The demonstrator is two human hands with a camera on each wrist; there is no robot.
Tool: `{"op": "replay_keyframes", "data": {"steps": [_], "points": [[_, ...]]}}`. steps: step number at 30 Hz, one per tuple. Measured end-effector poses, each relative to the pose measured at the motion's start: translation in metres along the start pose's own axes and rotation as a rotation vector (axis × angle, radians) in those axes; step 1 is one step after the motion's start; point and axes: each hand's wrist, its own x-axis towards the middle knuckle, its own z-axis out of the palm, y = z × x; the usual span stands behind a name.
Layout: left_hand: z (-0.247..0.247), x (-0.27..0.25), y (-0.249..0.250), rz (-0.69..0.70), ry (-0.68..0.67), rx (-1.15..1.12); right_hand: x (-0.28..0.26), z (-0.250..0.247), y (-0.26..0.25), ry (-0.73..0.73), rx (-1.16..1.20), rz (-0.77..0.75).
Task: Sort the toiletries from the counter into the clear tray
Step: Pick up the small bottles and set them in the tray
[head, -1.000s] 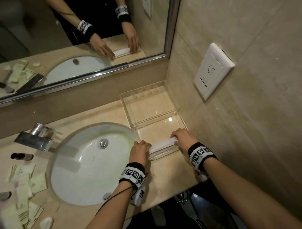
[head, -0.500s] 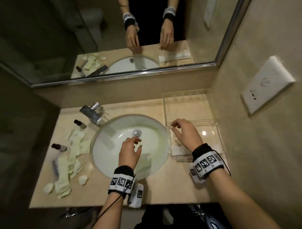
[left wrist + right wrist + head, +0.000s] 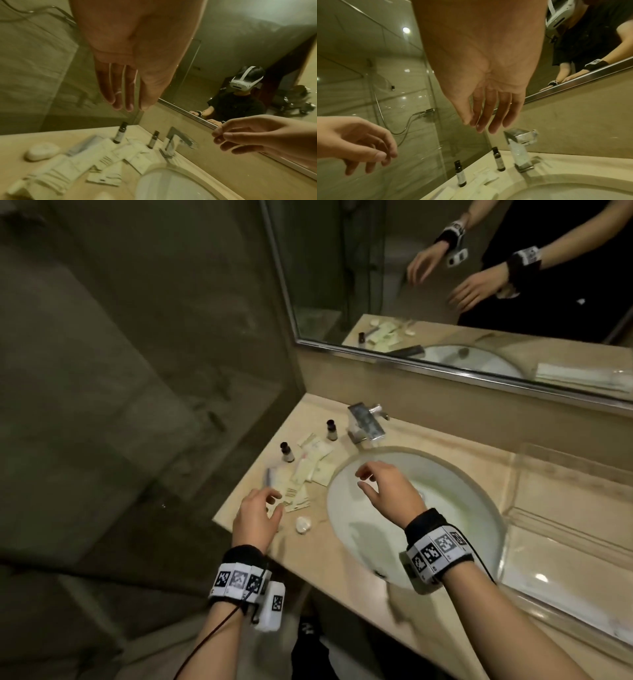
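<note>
Counter point(image 3: 346, 556): toiletries lie left of centre, likely within reach of both hands.
Sink point(image 3: 445, 508): centre; holds none of the toiletries.
Clear tray point(image 3: 561, 546): right edge; contents hard to make out.
Packets point(image 3: 310, 474): loose heap, two small bottles point(image 3: 287, 452) upright beside.
Left hand point(image 3: 255, 517): over the heap, fingers loosely spread, holding nothing.
Right hand point(image 3: 387, 491): above the sink, fingers relaxed, holding nothing.

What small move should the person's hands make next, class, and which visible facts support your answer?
Probably the left hand lowers to pinch one of the sachets just beneath its fingers. Both hands are empty, the right hand hangs over the sink, and the toiletries lie left of the basin, far from the clear tray.
</note>
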Motion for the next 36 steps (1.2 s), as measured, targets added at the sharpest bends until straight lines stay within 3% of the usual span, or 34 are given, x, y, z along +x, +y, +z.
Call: {"op": "replay_keyframes", "data": {"steps": [8,14,27,36], "points": [[-0.030,0.053,-0.126,-0.079,-0.078,-0.035,0.056,0.094,-0.061,-0.053,-0.032,0.066],[-0.029,0.076,-0.180,-0.080,-0.202,-0.050,0.068,0.132,-0.089,-0.082,-0.043,0.172],[0.017,0.108,-0.177,-0.100,-0.412,-0.077,0.068,0.160,-0.065,-0.135,0.018,0.373],[0.033,0.152,-0.133,-0.099,-0.398,-0.136,0.108,0.161,-0.042,-0.113,0.067,0.400]]}}
